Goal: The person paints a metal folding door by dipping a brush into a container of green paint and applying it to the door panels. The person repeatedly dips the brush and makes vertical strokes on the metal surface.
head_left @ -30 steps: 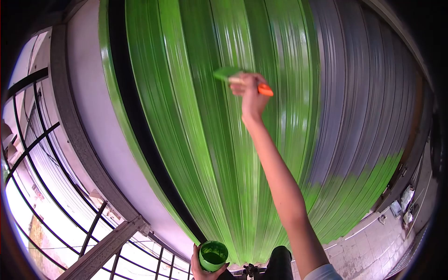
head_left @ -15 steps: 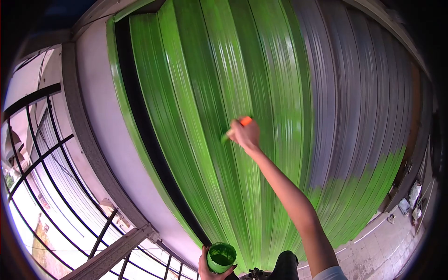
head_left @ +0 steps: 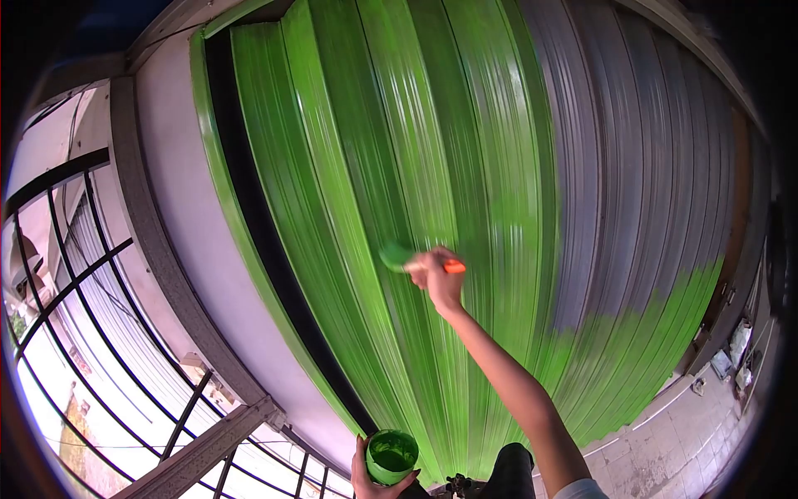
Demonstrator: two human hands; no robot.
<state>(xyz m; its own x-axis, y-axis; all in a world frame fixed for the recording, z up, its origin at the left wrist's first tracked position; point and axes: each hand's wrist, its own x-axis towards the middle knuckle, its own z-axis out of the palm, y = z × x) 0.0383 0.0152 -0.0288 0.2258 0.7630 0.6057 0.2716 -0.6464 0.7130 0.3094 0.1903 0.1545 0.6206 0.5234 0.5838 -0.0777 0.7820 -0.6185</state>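
Note:
My right hand (head_left: pixel 440 276) is closed around a paintbrush with an orange handle end (head_left: pixel 454 266). The green-coated bristles (head_left: pixel 397 256) point left and lie against the corrugated metal panel (head_left: pixel 515 249), which is green on its left and lower parts and bare grey at the upper right. Low in the view, my left hand (head_left: pixel 366 476) holds a round green cup (head_left: pixel 392 457) with green paint inside, its open top facing up.
A black strip (head_left: pixel 274 249) and a pale wall (head_left: pixel 179 208) run down left of the panel. Farther left is a black metal grille (head_left: pixel 75 283) behind a grey beam (head_left: pixel 195 449). Tiled floor (head_left: pixel 657 457) and small plastic packets (head_left: pixel 740 341) show at lower right.
My right hand has moved down with the brush, and the bristles now point left rather than down-left. The cup has shifted very slightly left and up in my left hand.

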